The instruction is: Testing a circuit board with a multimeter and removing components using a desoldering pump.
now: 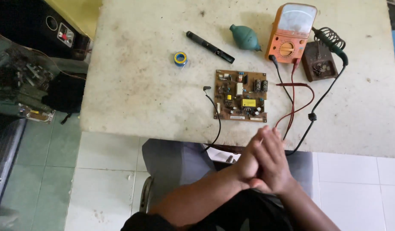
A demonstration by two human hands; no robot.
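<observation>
My left hand (248, 164) and my right hand (275, 167) are pressed together, the right folded over the left, just below the front edge of the worn white table (133, 90). Neither holds anything. The nearest thing is a brown circuit board (240, 96) lying flat on the table a little beyond my fingertips. Red and black test leads (293, 96) run from an orange multimeter (290, 34) down past my hands and over the table edge.
A soldering iron (330, 42) rests in its brown stand (319, 65) at the right. A teal rubber blower (245, 37), a black pen-shaped tool (210, 47) and a blue solder spool (180, 58) lie behind the board. A black speaker (56, 30) and electronic clutter (17, 81) stand on the left.
</observation>
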